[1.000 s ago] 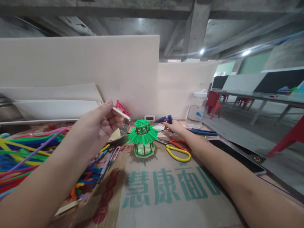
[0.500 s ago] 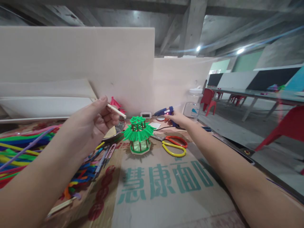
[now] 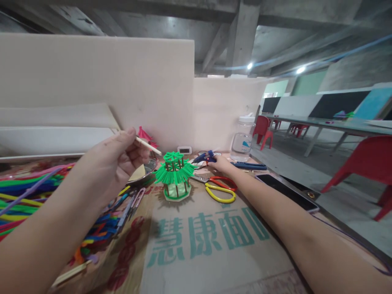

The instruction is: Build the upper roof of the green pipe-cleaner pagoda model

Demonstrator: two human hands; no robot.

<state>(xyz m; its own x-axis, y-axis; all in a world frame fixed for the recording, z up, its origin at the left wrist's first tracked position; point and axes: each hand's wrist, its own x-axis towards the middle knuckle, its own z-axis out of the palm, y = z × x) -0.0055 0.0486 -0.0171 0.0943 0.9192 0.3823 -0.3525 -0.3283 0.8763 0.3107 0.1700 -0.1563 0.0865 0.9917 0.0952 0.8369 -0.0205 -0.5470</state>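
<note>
My left hand pinches a thin pale wooden stick between thumb and fingers, its tip pointing right. That tip is just above and left of a small model pagoda with green fuzzy roofs and brown posts, which stands upright on the cardboard. Farther back, my right hand is closed on a blue hot glue gun with its nozzle to the left; the fingers are partly hidden. Scissors with red and yellow handles lie between the pagoda and my right forearm.
Colourful pipe cleaners pile up at the left, near a metal bowl. A red model roof is behind. A clear bottle, blue pliers-like tool and phone line the right side. White boards stand at the back.
My right hand has lowered the glue gun toward the tabletop and slightly left. My left hand stays nearly in place with the stick. The view has shifted a little to the right.
</note>
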